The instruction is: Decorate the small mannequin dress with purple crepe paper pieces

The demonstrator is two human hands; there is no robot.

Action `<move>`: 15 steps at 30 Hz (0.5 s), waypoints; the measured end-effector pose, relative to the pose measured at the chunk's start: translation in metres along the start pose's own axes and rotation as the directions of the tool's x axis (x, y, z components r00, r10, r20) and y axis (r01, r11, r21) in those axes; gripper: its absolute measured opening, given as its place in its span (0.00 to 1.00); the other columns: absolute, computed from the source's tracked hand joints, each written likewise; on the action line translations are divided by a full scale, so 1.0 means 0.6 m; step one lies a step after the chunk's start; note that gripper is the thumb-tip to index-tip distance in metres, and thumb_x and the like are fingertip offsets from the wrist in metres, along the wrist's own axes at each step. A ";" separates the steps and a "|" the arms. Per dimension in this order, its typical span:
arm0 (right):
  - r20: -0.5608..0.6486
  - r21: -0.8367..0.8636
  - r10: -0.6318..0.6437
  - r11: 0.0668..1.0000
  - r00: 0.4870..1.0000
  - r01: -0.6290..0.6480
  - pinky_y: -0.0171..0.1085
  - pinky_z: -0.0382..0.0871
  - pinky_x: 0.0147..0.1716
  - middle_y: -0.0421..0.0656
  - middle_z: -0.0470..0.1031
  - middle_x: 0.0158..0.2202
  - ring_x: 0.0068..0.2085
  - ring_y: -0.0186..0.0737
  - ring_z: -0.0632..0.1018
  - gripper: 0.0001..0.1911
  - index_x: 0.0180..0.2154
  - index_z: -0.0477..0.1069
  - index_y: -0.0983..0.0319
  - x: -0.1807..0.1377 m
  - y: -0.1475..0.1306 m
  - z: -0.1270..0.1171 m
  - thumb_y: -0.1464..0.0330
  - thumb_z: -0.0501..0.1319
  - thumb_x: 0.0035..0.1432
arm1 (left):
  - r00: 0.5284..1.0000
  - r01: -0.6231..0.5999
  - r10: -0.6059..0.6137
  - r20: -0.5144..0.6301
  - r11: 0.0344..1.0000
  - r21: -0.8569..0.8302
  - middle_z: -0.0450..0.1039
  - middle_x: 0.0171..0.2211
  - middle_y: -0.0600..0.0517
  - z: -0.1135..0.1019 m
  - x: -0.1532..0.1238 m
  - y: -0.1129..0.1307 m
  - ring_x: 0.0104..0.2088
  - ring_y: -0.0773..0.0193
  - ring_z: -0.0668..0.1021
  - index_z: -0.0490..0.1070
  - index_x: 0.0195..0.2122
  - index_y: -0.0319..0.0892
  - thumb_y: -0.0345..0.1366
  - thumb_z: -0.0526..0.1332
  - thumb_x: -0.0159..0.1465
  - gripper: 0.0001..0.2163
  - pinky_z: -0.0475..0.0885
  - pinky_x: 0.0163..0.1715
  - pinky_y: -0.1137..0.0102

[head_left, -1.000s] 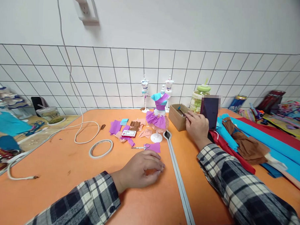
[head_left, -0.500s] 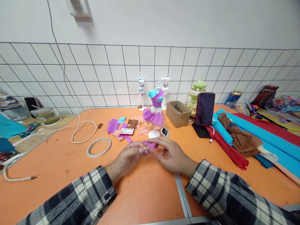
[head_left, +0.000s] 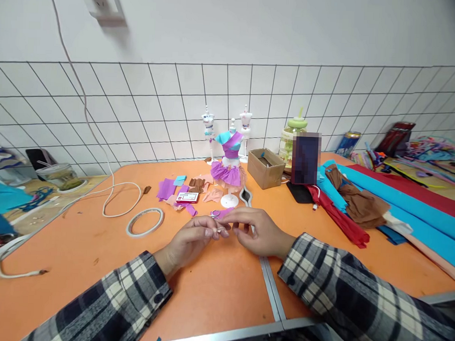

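My left hand (head_left: 195,239) is closed in a pinch around a tiny whitish piece (head_left: 220,230), too small to name. Curved over from the other side, my right hand (head_left: 258,231) has its fingertips by the same piece; whether they grip it I cannot tell. Just beyond my fingers lie small scissors (head_left: 215,214) on a purple paper scrap (head_left: 225,212). Behind them stands a small dress form (head_left: 231,149) on a round white base, dressed in a blue and purple top and a ruffled purple and peach skirt.
A ring of tape (head_left: 145,222) lies to the left, near paper scraps (head_left: 167,189) and a small red-and-white box (head_left: 187,198). Two more dress forms (head_left: 208,123) stand by the wall. Right are a cardboard box (head_left: 265,170), a blurred phone (head_left: 306,159) and rolls of crepe paper (head_left: 403,208).
The view has shifted slightly, so the table things appear further left. My hands stay together over the tiny piece, with the left fingers moved a little and the scissors more visible.
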State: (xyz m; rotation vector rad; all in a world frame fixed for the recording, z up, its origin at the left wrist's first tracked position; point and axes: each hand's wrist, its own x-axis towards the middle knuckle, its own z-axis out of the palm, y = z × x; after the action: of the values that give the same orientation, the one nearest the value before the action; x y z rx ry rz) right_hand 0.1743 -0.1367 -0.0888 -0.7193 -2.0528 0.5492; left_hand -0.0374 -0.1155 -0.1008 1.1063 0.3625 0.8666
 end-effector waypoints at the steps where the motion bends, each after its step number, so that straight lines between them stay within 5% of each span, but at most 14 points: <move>1: -0.008 0.000 0.010 1.000 1.000 -0.010 0.33 0.72 0.35 0.43 0.82 0.43 0.37 0.36 0.79 0.17 0.47 0.78 0.60 0.000 0.000 0.001 0.77 0.62 0.57 | 1.000 -0.002 0.002 0.002 1.000 0.002 0.80 0.27 0.50 -0.001 0.000 0.001 0.37 0.62 0.80 0.81 0.26 0.40 0.32 0.68 0.52 0.02 0.69 0.50 0.66; 6: -0.060 -0.020 0.075 0.997 0.995 -0.076 0.33 0.72 0.36 0.41 0.82 0.37 0.35 0.35 0.79 0.05 0.39 0.80 0.58 0.000 0.004 0.010 0.71 0.66 0.60 | 0.999 0.006 -0.008 0.037 0.999 0.051 0.81 0.29 0.48 -0.007 0.000 0.002 0.37 0.61 0.79 0.80 0.26 0.39 0.31 0.68 0.53 0.02 0.69 0.46 0.66; 15: 0.080 -0.336 -0.104 0.934 0.991 0.125 0.34 0.66 0.33 0.41 0.81 0.38 0.40 0.37 0.79 0.07 0.39 0.75 0.59 -0.005 0.002 -0.002 0.69 0.58 0.67 | 0.997 0.059 -0.063 0.039 0.995 0.086 0.79 0.28 0.48 -0.010 -0.001 0.002 0.34 0.59 0.78 0.79 0.27 0.39 0.33 0.68 0.53 0.03 0.69 0.44 0.64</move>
State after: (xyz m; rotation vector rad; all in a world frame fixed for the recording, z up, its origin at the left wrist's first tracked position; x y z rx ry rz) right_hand 0.1770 -0.1374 -0.0906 -0.7821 -2.2588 0.1486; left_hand -0.0421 -0.1116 -0.1026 1.1841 0.3998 0.7791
